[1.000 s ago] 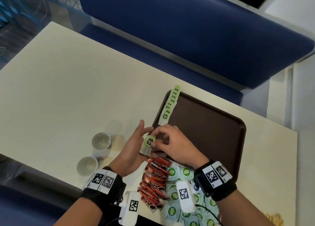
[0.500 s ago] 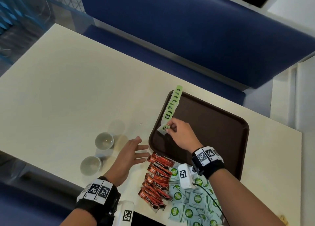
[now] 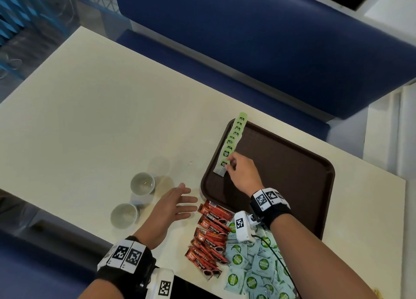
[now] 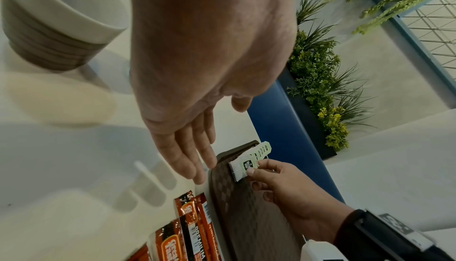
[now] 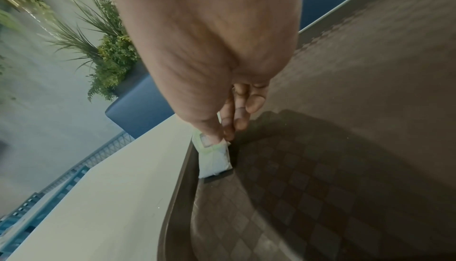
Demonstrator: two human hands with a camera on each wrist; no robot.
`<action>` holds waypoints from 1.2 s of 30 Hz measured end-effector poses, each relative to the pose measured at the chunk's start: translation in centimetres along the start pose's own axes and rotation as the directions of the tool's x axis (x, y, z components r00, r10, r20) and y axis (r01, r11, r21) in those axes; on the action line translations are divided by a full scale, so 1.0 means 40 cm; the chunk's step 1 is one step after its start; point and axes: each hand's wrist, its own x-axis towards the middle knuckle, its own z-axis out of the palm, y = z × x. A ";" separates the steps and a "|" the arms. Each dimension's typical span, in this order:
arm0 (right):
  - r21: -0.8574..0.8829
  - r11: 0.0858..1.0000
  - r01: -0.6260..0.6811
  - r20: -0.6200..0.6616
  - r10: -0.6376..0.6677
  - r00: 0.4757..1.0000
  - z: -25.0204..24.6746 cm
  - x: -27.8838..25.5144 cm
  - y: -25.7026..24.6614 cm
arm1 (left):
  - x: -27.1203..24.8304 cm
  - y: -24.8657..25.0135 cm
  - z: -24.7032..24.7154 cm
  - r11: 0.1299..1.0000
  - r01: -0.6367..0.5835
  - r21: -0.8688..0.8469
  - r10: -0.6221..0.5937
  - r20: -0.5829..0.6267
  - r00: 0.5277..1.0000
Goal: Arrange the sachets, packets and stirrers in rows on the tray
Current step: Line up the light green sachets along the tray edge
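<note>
Two pale ceramic cups (image 3: pixel 142 183) stand near the cream counter's (image 3: pixel 90 129) front edge, broad bare surface behind them. The left hand (image 3: pixel 173 205) hovers flat, fingers spread. Red coffee stick packets (image 3: pixel 209 238) lie just before the brown plastic tray (image 3: pixel 292 174), where the right hand (image 3: pixel 242 174) pinches a green-labelled white sachet (image 3: pixel 221 168) ending the row along its left rim.
</note>
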 end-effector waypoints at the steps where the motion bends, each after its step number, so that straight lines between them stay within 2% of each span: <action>1: 0.000 1.000 0.002 -0.006 -0.002 1.000 0.000 0.001 0.001 | 0.000 -0.001 -0.001 1.000 0.002 0.003 -0.002 0.002 1.000; 15: 0.041 0.999 0.007 -0.051 -0.005 0.999 0.002 0.008 0.000 | 0.009 -0.015 -0.025 0.998 -0.004 0.056 0.005 -0.007 1.000; 19: -0.038 0.998 0.042 -0.167 -0.047 0.985 -0.005 -0.023 -0.007 | 0.009 -0.026 -0.026 0.992 -0.031 0.121 0.031 0.002 1.000; 22: -0.003 0.995 0.100 -0.246 -0.098 0.964 -0.007 -0.096 -0.017 | 0.004 -0.040 -0.029 0.954 -0.107 0.280 0.108 0.011 0.994; 24: 0.030 0.990 0.138 -0.217 -0.128 0.968 0.000 -0.161 -0.019 | -0.003 -0.053 -0.028 0.875 -0.193 0.444 0.192 0.048 0.980; 29: 0.026 0.992 0.125 0.048 -0.126 0.991 0.065 -0.344 0.004 | -0.019 -0.089 0.007 0.579 -0.408 0.706 0.339 0.247 0.908; 33: -0.122 0.983 0.138 0.117 -0.124 0.985 0.158 -0.481 0.030 | -0.013 -0.098 0.046 0.337 -0.543 0.769 0.409 0.400 0.820; 36: -0.232 0.960 0.156 0.132 -0.128 0.983 0.224 -0.554 0.043 | 0.009 -0.098 0.070 0.123 -0.659 0.742 0.426 0.560 0.710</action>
